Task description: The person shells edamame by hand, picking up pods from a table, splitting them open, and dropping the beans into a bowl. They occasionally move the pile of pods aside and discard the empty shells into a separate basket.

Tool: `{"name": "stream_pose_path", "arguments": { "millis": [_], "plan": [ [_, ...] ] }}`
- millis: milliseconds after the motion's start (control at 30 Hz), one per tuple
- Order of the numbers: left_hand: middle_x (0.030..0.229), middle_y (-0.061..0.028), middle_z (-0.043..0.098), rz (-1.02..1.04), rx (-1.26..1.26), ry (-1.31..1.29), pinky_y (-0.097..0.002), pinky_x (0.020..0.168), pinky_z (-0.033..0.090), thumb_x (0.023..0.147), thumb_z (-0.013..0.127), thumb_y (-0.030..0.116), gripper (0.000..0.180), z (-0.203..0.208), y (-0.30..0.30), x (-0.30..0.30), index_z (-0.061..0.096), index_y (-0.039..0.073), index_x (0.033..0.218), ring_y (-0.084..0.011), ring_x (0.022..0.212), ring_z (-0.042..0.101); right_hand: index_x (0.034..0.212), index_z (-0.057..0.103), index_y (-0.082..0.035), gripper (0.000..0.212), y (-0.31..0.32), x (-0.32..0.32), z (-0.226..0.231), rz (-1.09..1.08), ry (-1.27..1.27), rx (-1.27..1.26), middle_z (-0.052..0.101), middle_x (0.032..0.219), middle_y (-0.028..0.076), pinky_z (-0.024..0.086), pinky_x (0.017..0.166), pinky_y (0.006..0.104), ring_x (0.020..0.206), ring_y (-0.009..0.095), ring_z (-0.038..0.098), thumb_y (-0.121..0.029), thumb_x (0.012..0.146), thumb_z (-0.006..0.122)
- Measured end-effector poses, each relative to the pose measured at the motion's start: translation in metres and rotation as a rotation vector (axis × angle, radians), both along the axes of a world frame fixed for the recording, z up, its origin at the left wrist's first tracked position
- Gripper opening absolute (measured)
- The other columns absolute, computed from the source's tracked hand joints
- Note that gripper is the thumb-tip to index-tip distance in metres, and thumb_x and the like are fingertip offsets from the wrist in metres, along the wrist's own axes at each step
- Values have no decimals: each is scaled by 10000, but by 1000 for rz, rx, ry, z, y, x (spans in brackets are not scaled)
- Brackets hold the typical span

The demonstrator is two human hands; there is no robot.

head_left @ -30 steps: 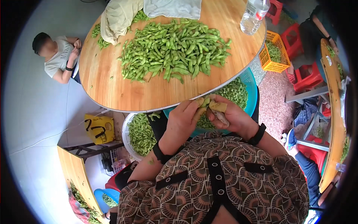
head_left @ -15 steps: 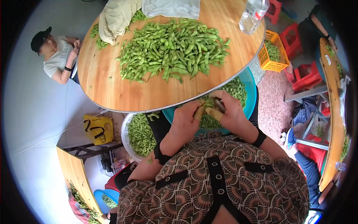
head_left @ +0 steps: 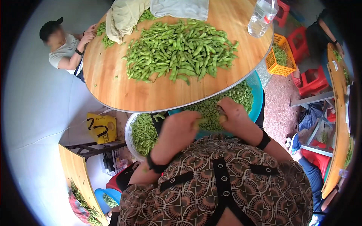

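Note:
A wide heap of green edamame pods [head_left: 183, 51] lies on the round wooden table [head_left: 109, 88] in front of me. Under the table's near edge sits a teal basin [head_left: 257, 92] with shelled green beans [head_left: 211, 113] inside. My left hand [head_left: 180, 128] is over the basin's left side, smeared by motion, so its fingers do not show clearly. Apart from it, my right hand [head_left: 236, 115] hovers above the beans with curled fingers. Something small and dark shows by its thumb, too little to name. A yellowish cover seems to be on a finger of the right hand.
A white basket [head_left: 129, 137] of green pods stands left of the basin. Cloths [head_left: 179, 8] and a water bottle [head_left: 260, 20] are on the table. Right are an orange crate [head_left: 281, 69] and red stools [head_left: 313, 81]. Another person [head_left: 66, 49] is at the table's left edge.
My hands, together before, have moved apart; the left went toward the lower left. The person at the left has brought their hands to the table edge. The view has shifted slightly.

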State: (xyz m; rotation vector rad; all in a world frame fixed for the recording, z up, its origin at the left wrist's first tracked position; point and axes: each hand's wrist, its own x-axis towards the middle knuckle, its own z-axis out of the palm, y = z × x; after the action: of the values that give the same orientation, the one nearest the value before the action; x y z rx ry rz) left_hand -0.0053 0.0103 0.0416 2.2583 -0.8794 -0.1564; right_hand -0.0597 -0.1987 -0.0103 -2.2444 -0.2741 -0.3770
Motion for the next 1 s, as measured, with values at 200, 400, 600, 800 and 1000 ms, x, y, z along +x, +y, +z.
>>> {"name": "stream_pose_path", "arguments": {
  "millis": [200,400,600,800,1000],
  "plan": [
    [800,-156,629,178,117,-348,-428,612,492,826,648,123,101,10,3,46,648,42,888,-366,702,612,997,544,-8,218,-17,-14,-24,84,300,-175,557,887,197,475,717,455,795,409,574,-103,809,601],
    [767,-181,605,318,44,-477,-444,607,491,758,599,10,206,-33,-32,78,612,40,961,-382,685,599,1037,548,-6,236,-8,-8,9,82,294,107,603,894,219,480,726,466,837,413,595,-149,856,596],
    [846,-191,615,214,-108,-312,-410,648,510,746,583,-46,299,-18,-16,68,603,13,1039,-386,748,612,1109,554,-3,264,-6,-1,37,109,342,265,597,781,171,482,668,373,696,334,605,-118,872,569],
    [923,-188,636,100,-367,107,-379,682,510,840,589,-30,208,7,-18,20,623,5,1042,-375,807,633,1214,534,-17,349,7,14,42,126,388,550,586,759,160,473,647,351,677,293,610,-93,874,552],
    [884,-196,627,64,-274,56,-385,673,500,850,613,5,147,3,-13,18,612,-11,996,-380,794,624,1242,511,-7,366,7,11,38,170,302,393,607,816,193,482,664,372,719,339,629,-61,880,531]
  ]
}}
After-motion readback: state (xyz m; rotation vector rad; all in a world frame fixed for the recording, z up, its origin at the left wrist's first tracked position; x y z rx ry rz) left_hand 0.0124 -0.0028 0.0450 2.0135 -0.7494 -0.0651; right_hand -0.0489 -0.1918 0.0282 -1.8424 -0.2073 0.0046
